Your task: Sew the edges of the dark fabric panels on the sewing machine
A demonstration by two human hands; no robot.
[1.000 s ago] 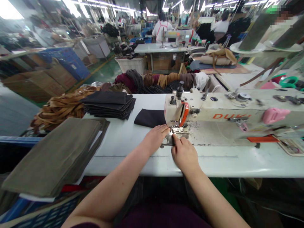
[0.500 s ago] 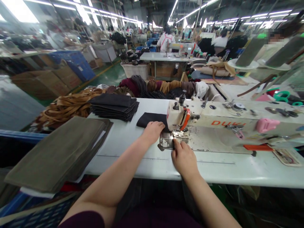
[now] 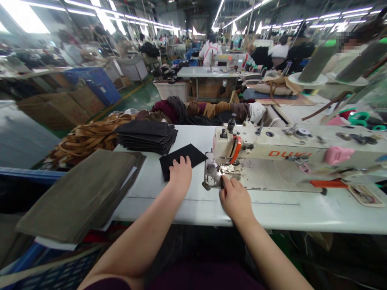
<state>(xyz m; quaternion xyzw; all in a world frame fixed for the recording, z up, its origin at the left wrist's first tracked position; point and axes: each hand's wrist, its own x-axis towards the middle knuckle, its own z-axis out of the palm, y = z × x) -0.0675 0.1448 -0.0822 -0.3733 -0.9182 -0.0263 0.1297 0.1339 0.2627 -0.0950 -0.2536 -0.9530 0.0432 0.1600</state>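
Observation:
A folded black fabric piece [image 3: 193, 156] lies at an angle on the white sewing table, left of the sewing machine [image 3: 260, 147]. My left hand [image 3: 180, 171] rests on top of it, fingers spread and flat. Close to the machine's metal needle plate [image 3: 213, 181], my right hand [image 3: 237, 197] has its fingers curled and held together. What those fingers hold, if anything, is too small to make out. The fabric is apart from the needle area, with bare tabletop between.
A stack of black fabric pieces [image 3: 148, 136] sits at the table's back left. Nearer, a pile of olive fabric panels [image 3: 78, 193] overhangs the left edge. Tan strips [image 3: 87, 139] are heaped behind it. Thread cones [image 3: 317, 64] stand at the right.
My left hand has moved left and slightly toward me, and the black fabric piece has come away from the machine and turned. My right hand has stayed nearly in place.

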